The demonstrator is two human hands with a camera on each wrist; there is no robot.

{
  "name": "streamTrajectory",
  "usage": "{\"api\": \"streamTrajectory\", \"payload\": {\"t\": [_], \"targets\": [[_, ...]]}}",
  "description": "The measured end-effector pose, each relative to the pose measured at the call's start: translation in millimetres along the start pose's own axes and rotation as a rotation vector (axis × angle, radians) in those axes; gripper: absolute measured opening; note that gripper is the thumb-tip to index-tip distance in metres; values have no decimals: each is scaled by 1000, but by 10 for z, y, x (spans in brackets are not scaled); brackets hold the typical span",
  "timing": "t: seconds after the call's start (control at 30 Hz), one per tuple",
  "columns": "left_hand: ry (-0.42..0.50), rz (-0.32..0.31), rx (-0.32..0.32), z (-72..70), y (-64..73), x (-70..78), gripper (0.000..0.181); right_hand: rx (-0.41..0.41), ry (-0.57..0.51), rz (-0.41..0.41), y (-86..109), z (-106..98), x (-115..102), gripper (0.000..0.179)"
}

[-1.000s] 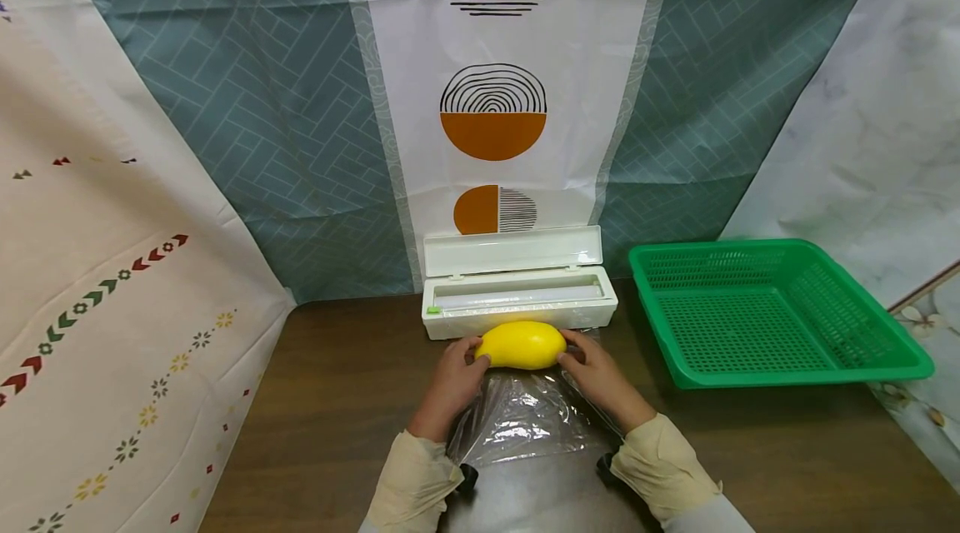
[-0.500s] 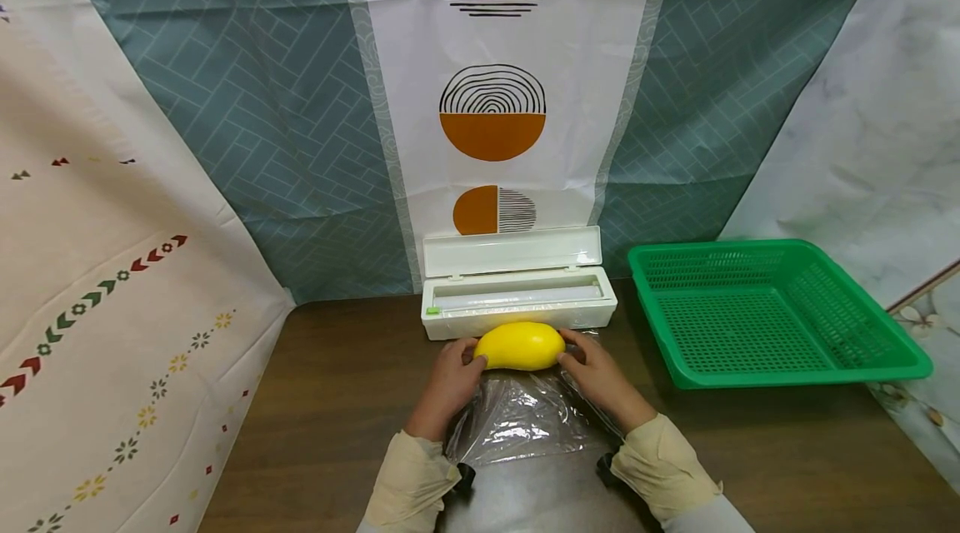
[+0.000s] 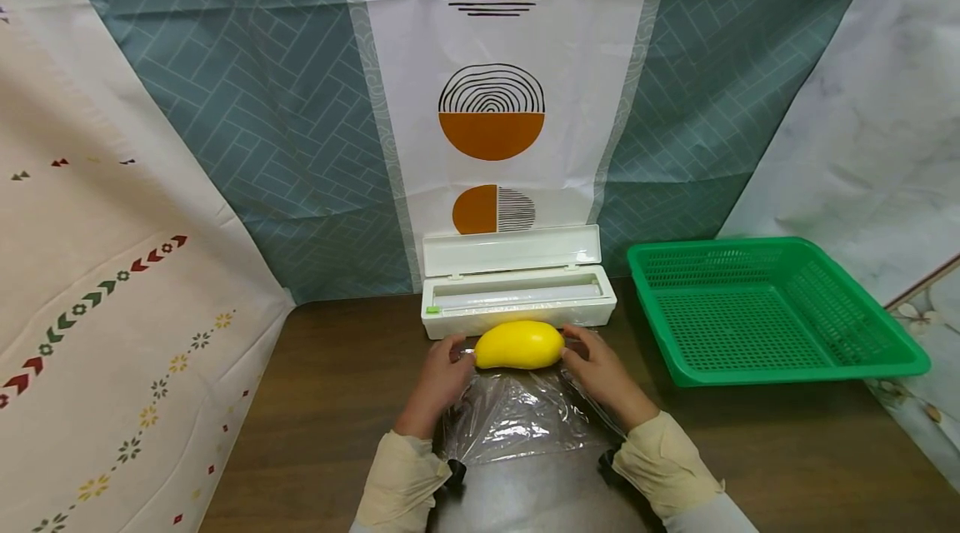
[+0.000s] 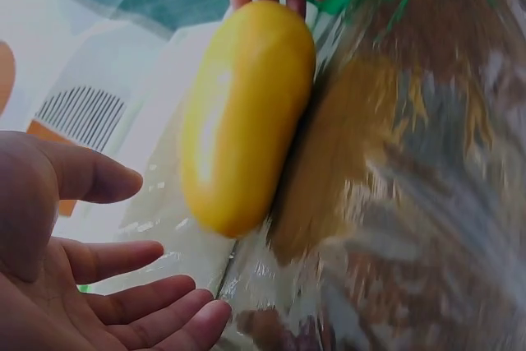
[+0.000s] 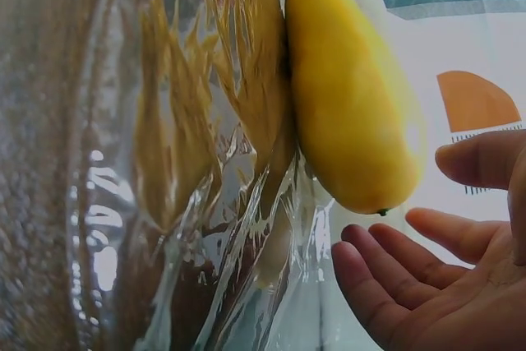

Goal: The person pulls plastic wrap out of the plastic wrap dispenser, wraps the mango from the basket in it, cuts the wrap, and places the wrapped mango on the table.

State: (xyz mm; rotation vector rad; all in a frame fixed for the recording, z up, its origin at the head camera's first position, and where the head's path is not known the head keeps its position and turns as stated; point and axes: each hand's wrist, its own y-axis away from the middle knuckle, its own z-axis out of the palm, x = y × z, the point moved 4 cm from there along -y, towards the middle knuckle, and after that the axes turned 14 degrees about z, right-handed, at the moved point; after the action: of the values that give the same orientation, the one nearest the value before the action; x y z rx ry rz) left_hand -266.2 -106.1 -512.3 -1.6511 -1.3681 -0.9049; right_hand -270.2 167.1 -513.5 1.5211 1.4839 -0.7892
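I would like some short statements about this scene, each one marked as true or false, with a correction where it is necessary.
1. The fruit lies between the left hand and the right hand. True.
2. The left hand grips the fruit. False: it is open and apart from the fruit.
3. The basket is right of the box in the head view. True.
4. The box is closed. False: its lid stands open.
5. The film is transparent. True.

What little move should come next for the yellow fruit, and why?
I'd probably bring the left grip and right grip back to pinch the near edge of the clear wrap, since the yellow fruit sits uncovered on it and neither grip holds the fruit.
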Motion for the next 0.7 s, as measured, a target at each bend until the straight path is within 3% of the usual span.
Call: {"api": "streamTrajectory", "payload": {"t": [0.3,0.7], "targets": [[-73,11,39,-145,29,-13,49,37,-6,-5,29,-20,-40,45],[-75,50,77,-270,135,57,42,109,-41,-80,114,-93,-117,40]]}}
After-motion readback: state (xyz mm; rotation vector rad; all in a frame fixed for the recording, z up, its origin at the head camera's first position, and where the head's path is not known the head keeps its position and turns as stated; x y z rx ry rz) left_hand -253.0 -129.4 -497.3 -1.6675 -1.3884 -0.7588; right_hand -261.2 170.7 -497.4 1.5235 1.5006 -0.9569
